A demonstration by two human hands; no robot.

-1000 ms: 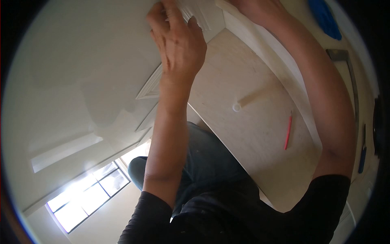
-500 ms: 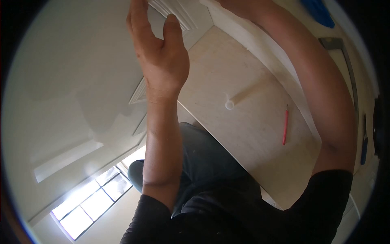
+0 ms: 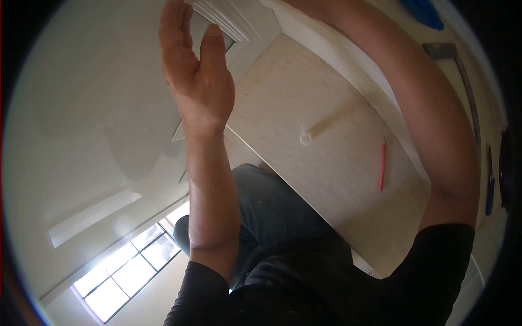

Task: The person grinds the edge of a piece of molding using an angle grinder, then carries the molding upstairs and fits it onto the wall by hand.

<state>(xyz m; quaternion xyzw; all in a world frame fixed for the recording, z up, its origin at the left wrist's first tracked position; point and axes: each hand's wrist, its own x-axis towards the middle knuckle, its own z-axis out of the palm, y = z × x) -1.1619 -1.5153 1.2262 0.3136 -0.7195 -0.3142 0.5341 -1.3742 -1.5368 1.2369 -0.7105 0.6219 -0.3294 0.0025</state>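
Note:
My left hand (image 3: 198,76) is raised at the upper left, its thumb apart from the stretched fingers and nothing visible in its grasp. Behind it spreads a large glossy white panel (image 3: 81,136); whether the palm touches it I cannot tell. Ridged white moulding (image 3: 231,22) shows just beyond the fingertips. The right forearm curves up along the right side and out past the top edge, so my right hand is hidden from view.
Below lies a beige board surface (image 3: 321,179) with a red pencil (image 3: 382,167) and a small whitish ring-shaped piece (image 3: 305,139) on it. A metal square (image 3: 462,76), a blue-handled tool (image 3: 490,190) and a blue object (image 3: 424,12) lie at the right. A window (image 3: 128,271) glows lower left.
My left hand has shifted slightly to the left, showing more of the moulding beside it. The right arm has barely moved, and the view has shifted a little.

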